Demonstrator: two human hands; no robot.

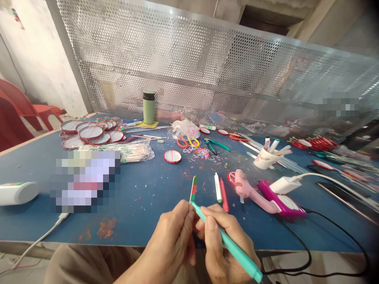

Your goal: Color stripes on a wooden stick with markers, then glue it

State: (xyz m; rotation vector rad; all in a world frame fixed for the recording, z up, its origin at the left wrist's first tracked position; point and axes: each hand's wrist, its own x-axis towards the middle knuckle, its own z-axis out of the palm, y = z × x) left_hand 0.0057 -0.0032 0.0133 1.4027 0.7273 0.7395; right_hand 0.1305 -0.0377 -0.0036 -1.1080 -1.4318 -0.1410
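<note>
My left hand (174, 232) pinches the lower end of a narrow wooden craft stick (193, 190), its upper part coloured in green and red bands. In my right hand (226, 240) is a turquoise marker (237, 250), held like a pen, with its tip touching the stick just above my left fingers. Both hands are close together over the front edge of the table. Just beyond them lie a white marker with a green end (218, 188) and a red marker (224, 195), side by side. My fingers hide the stick's lower end.
A pink glue gun (251, 193) lies by a purple power strip (281, 199) with cables on the right. Behind stand a cup of markers (264, 159), scissors (188, 142), pliers (216, 144) and a green bottle (149, 108). Red-rimmed discs (90, 132) are piled left, near a blurred-out object (91, 177).
</note>
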